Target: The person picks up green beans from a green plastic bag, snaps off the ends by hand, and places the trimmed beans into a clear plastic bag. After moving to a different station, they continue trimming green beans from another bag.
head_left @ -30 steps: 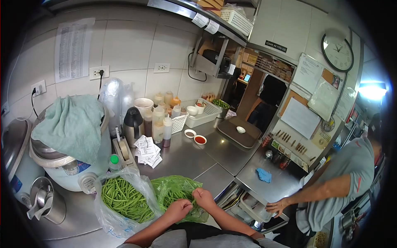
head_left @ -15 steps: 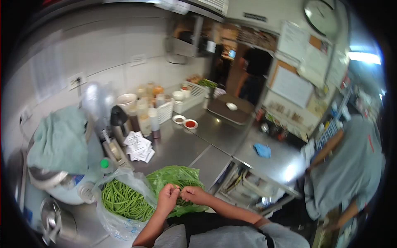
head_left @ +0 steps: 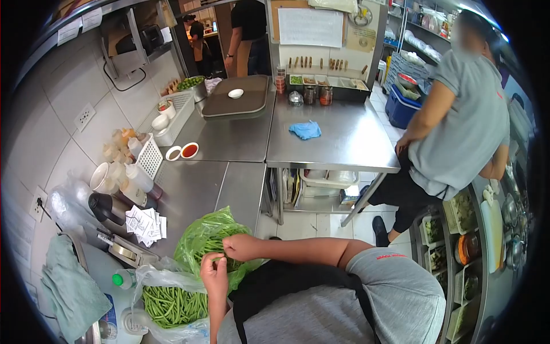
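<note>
My left hand (head_left: 214,274) is pinched, and a bit of green bean shows at its fingertips. Right beside it, my right hand (head_left: 236,247) is closed with the fingers curled in; whatever it may hold is hidden. Both hands are over a green plastic bag (head_left: 189,234) with long green beans (head_left: 213,241) inside. To the left of my left wrist, a clear plastic bag (head_left: 143,278) lies open, full of green beans (head_left: 175,304).
Papers (head_left: 144,225), squeeze bottles (head_left: 137,175) and a green-capped bottle (head_left: 119,279) stand along the left. Two sauce bowls (head_left: 189,150), a brown tray (head_left: 236,100) and a blue cloth (head_left: 305,130) are farther off. A co-worker (head_left: 464,120) stands at the right.
The view has swung to the right and shows more of the right-hand counter and the co-worker. My hands stay close together over the green bag.
</note>
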Motion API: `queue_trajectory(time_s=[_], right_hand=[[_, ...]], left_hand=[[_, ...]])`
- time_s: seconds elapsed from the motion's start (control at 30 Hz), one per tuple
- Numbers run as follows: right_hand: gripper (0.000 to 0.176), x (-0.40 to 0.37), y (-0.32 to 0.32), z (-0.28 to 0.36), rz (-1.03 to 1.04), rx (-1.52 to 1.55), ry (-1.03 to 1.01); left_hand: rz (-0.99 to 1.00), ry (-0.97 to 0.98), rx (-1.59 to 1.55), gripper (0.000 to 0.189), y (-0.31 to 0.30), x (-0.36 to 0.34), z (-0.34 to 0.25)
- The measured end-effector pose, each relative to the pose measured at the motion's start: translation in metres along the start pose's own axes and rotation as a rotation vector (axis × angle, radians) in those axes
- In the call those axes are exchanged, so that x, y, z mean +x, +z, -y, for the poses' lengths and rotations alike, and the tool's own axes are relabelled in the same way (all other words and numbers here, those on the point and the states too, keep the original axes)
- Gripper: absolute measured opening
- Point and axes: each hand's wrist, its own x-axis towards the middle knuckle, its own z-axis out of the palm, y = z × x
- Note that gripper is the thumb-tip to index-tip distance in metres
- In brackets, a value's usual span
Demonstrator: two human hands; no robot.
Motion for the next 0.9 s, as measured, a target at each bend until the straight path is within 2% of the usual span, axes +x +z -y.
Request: queue_trajectory(time_s=[0.13,0.3,0.4,0.43,0.47,0.53,0.57,0.67,0.77,0.83,0.9], right_hand=[[0.013,0.005,0.004,-0.008,-0.08,0.017,0.004],[0.014,0.01,0.005,0.001,-0.128,0.112,0.007],[0.012,0.016,0.012,-0.007,-0.132,0.346,0.097],[0.012,0.023,0.013,-0.029,-0.107,0.458,-0.089],[0.012,0.026,0.004,-0.031,-0.074,0.561,-0.011],[0.015,0.025,-0.018,-0.016,-0.096,0.795,0.163],[0.014,0.027,-0.026,-0.007,-0.108,0.708,0.292],[0.015,0.032,-0.022,-0.016,-0.146,0.59,0.272],[0.015,0.038,-0.016,-0.027,-0.101,0.47,0.206],[0.014,0.037,-0.021,-0.023,-0.048,0.35,0.238],[0.015,0.034,-0.022,-0.023,-0.072,0.154,0.155]], left_hand=[[-0.002,-0.033,-0.05,0.01,-0.001,0.002,-0.002],[-0.075,0.086,0.028,0.009,-0.005,0.001,-0.007],[-0.132,0.046,-0.08,0.008,-0.012,-0.007,-0.001],[-0.163,0.0,-0.129,0.007,-0.016,-0.011,-0.003],[-0.215,-0.054,-0.169,0.006,-0.023,-0.017,-0.004],[-0.237,-0.022,0.005,0.006,-0.052,-0.022,0.001],[-0.299,-0.042,-0.032,0.006,-0.066,-0.023,0.0],[-0.504,-0.095,-0.05,0.008,-0.113,-0.032,-0.005],[-0.61,-0.096,0.123,0.011,-0.15,-0.043,-0.017],[-0.611,-0.204,0.352,0.011,-0.167,-0.053,-0.021],[-0.583,-0.336,0.566,0.012,-0.173,-0.057,-0.026]])
